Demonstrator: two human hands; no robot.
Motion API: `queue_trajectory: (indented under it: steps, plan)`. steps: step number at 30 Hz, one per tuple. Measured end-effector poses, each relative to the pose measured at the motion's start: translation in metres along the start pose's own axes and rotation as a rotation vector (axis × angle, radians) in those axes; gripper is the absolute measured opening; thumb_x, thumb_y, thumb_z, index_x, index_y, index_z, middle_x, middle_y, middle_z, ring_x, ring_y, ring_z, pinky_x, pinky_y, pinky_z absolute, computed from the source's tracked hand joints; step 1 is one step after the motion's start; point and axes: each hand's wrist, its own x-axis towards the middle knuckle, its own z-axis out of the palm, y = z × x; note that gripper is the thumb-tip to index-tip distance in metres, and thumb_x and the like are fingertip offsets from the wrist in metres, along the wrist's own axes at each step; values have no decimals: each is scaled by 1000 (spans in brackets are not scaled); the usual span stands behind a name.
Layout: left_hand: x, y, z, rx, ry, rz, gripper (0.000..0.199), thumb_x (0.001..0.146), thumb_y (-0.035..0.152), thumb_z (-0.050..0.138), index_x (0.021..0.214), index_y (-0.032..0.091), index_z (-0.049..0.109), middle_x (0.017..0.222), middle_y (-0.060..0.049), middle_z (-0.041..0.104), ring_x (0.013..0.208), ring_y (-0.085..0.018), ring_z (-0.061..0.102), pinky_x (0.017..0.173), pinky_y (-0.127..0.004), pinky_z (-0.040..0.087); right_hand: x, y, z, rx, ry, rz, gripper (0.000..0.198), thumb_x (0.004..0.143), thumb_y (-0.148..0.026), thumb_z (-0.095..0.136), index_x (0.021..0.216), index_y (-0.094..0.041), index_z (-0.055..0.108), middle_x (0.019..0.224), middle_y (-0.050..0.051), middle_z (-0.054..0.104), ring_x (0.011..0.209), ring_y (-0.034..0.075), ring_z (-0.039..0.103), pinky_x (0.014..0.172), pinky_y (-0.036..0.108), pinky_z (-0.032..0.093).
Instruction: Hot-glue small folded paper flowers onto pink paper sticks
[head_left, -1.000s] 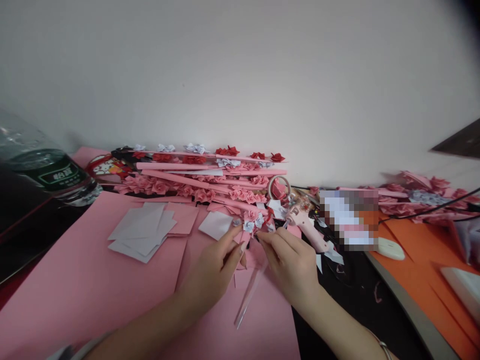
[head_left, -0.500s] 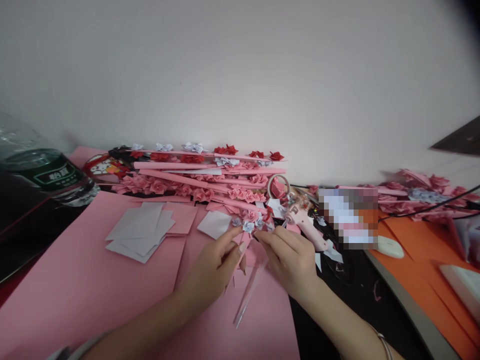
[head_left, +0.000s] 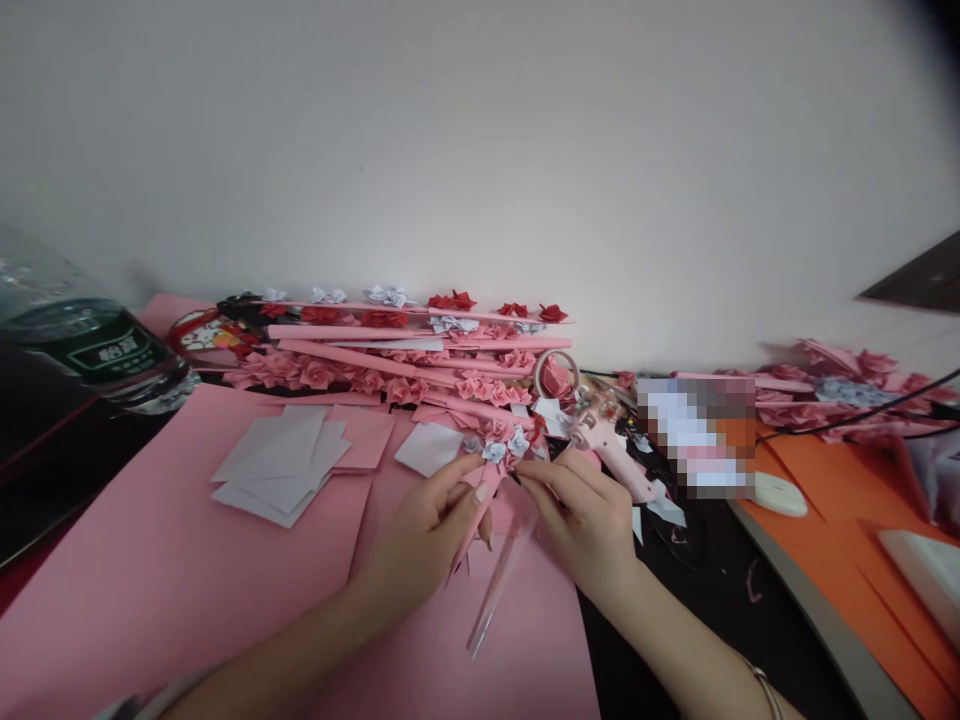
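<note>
My left hand (head_left: 439, 515) is closed round a pink paper stick (head_left: 471, 530), thumb on top. At the stick's far end sit small folded paper flowers (head_left: 495, 450), white and pink. My right hand (head_left: 574, 510) is pinched just to the right of these flowers, at something small and dark that I cannot make out. Under the hands a clear glue stick or plastic strip (head_left: 491, 605) lies slantwise on the pink paper sheet (head_left: 405, 660). Past my right hand rests a pale pink glue gun (head_left: 616, 458).
White paper squares (head_left: 281, 470) and pink ones (head_left: 364, 440) lie to the left. Paper-flower sticks (head_left: 420, 345) are piled along the wall, near a tape roll (head_left: 557, 375). A water bottle (head_left: 97, 345) stands far left; orange sheets (head_left: 832, 560) and a white mouse (head_left: 780, 494) are right.
The pink stick in my left hand has turned slightly, and its flowers have shifted a little. My right fingers stay pinched beside them. Everything else lies as before.
</note>
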Motion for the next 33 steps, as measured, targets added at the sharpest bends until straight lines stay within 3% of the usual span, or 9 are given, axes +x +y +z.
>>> queue_trajectory:
  steps: [10, 33]
  plan:
    - [2, -1, 0, -63, -72, 21, 48, 91, 41, 48, 130, 14, 44, 51, 9, 46, 40, -7, 37, 43, -20, 35, -2, 0, 1, 26, -16, -14, 11, 87, -10, 58, 88, -17, 66, 69, 2, 64, 59, 11, 55, 54, 24, 42]
    - [3, -4, 0, -73, -50, 4, 51, 89, 40, 50, 132, 14, 42, 52, 8, 48, 43, -8, 38, 45, -21, 36, -1, 0, 5, -54, -36, -25, 10, 87, -15, 58, 90, -17, 67, 71, 3, 66, 63, 12, 60, 58, 24, 46]
